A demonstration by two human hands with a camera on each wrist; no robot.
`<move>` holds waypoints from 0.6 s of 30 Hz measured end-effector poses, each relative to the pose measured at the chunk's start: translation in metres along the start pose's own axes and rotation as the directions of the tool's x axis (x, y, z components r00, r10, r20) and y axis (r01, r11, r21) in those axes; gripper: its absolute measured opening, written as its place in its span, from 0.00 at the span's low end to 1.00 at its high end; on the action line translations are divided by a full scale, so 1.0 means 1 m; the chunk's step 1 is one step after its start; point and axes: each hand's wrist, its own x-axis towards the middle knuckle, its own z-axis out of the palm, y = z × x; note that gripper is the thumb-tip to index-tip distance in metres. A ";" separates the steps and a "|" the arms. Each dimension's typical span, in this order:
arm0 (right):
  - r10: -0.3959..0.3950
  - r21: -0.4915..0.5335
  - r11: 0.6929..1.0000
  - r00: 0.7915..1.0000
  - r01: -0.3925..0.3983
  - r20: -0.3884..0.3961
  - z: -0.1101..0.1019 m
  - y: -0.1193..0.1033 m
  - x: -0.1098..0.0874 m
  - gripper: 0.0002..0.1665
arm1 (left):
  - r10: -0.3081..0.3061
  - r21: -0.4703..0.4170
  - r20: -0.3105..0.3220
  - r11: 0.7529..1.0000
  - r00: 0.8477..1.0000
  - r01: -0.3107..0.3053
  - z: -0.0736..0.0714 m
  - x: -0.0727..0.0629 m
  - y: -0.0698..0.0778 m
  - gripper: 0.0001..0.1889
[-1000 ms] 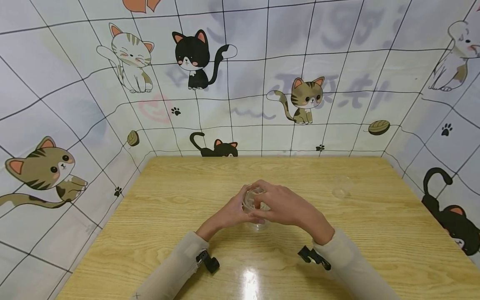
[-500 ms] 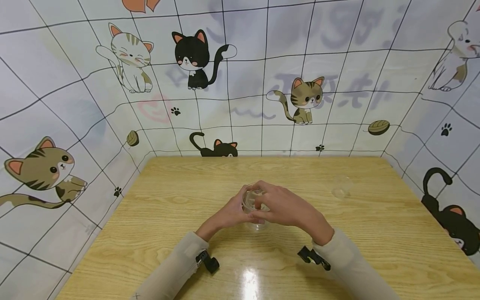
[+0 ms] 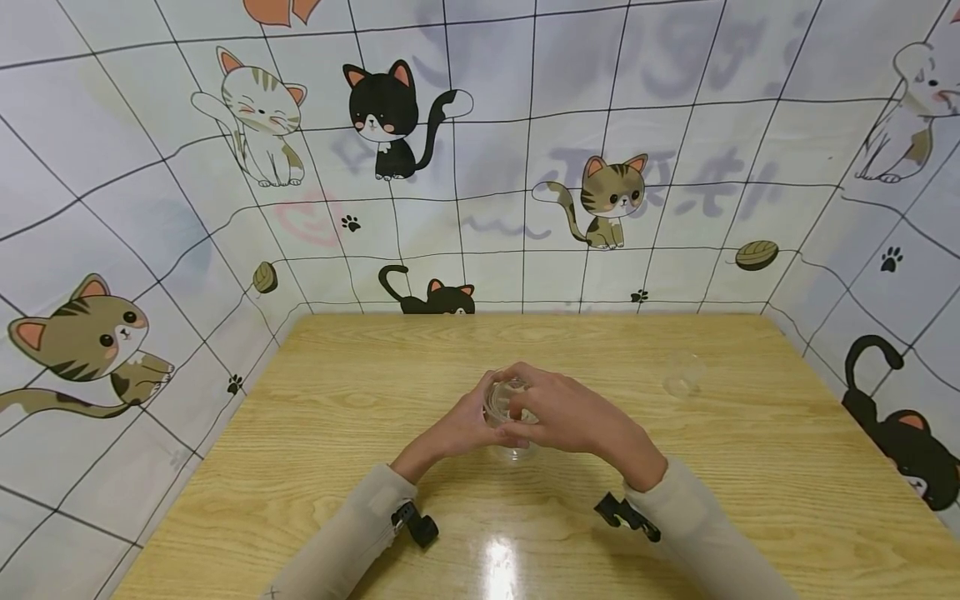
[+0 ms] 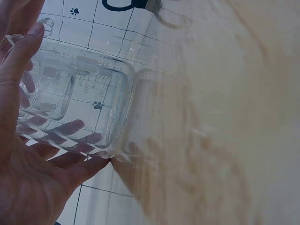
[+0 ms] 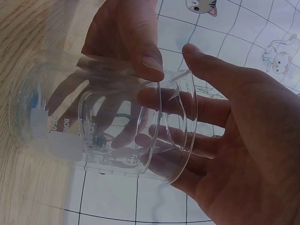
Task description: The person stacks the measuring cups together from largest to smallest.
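A clear glass beaker with white printing stands upright on the wooden table. Nested in its mouth is a smaller beaker, whose base sits above the larger one's floor. My left hand grips the larger beaker, thumb near its rim and fingers round the far wall. With my right hand I hold the smaller beaker at its rim, the fingers curled round it from the other side. From the head camera, both hands cover most of the glass.
Another clear glass vessel, faint in outline, stands at the back right of the table. A white cloth backdrop with cats and grid lines encloses the back and sides. Black straps hang at both sleeves.
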 end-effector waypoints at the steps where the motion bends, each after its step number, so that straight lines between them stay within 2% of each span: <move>1: -0.001 -0.002 1.000 1.000 0.001 0.000 0.000 0.000 0.000 0.19 | 0.001 -0.001 0.000 1.000 1.000 -0.001 0.000 0.000 0.000 0.40; 18: -0.019 -0.040 0.999 1.000 0.019 0.006 0.001 0.000 0.001 0.20 | -0.008 0.023 -0.007 1.000 1.000 0.008 0.000 -0.001 0.001 0.43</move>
